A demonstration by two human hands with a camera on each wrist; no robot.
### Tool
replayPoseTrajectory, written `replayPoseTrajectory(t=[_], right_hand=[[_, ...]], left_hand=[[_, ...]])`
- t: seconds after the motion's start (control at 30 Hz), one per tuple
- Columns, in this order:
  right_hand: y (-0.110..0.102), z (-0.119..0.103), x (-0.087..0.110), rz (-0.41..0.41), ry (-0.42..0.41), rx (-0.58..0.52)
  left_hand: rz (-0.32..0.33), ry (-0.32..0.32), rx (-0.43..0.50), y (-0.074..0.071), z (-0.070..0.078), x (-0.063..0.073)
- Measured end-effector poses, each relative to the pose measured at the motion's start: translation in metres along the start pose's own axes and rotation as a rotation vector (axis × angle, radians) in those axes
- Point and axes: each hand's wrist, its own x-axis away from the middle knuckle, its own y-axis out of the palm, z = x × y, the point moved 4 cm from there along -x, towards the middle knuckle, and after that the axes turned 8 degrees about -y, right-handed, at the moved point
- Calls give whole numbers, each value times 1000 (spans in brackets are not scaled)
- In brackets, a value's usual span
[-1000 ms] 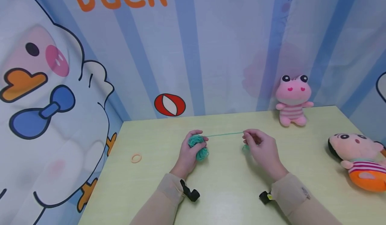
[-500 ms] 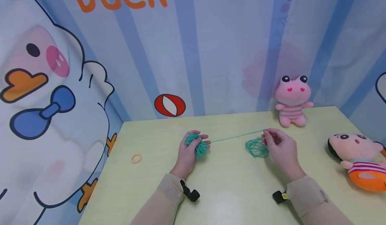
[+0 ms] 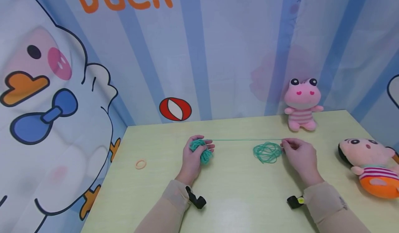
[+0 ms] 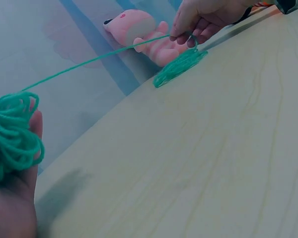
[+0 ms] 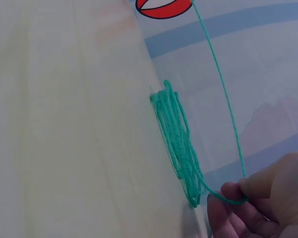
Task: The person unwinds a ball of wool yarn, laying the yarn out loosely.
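Note:
My left hand [image 3: 191,158] grips a bundle of green yarn [image 3: 204,155], thumb laid across its front and the loops bulging out on both sides. From it a single strand [image 3: 243,140] runs taut to the right. My right hand [image 3: 300,160] pinches that strand between thumb and fingertips. Just left of the right hand, a loose pile of yarn loops [image 3: 267,153] lies on the table. In the right wrist view the strand leads from the pinching fingers [image 5: 258,186] down into this pile [image 5: 176,144].
A small peach-coloured ring [image 3: 140,164] lies on the table [image 3: 230,198] at the left. At the back right sits a pink frog plush [image 3: 302,103]. Another plush doll [image 3: 372,167] lies near the right edge. A printed curtain [image 3: 230,52] hangs behind the table.
My right hand has moved right, drawing out a longer strand, and now sits clear of the loose pile. The bundle in my left hand has turned and looks a little smaller.

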Motion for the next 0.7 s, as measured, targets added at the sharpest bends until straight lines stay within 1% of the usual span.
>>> replayPoseTrajectory(t=[0.07, 0.17, 0.27, 0.4, 0.47, 0.53, 0.63, 0.7], right_hand=[[1, 1, 0, -31, -21, 56], [4, 1, 1, -76, -56, 109], [8, 0, 2, -121, -73, 125], [14, -6, 4, -151, -88, 148], [16, -11, 4, -136, -113, 152], [19, -19, 6, -96, -151, 136], [26, -32, 9, -35, -226, 67], [36, -43, 11, -34, -272, 4]], left_hand=[[-22, 3, 0, 1, 0, 0], [-59, 3, -1, 2, 0, 1], [-83, -3, -6, 3, 0, 2], [-111, -6, -19, 5, -1, 3], [-120, -6, -28, 5, -1, 3], [-128, -10, -34, 5, -1, 3], [-142, -20, -36, 7, -1, 3], [-155, -25, -34, 8, -1, 3]])
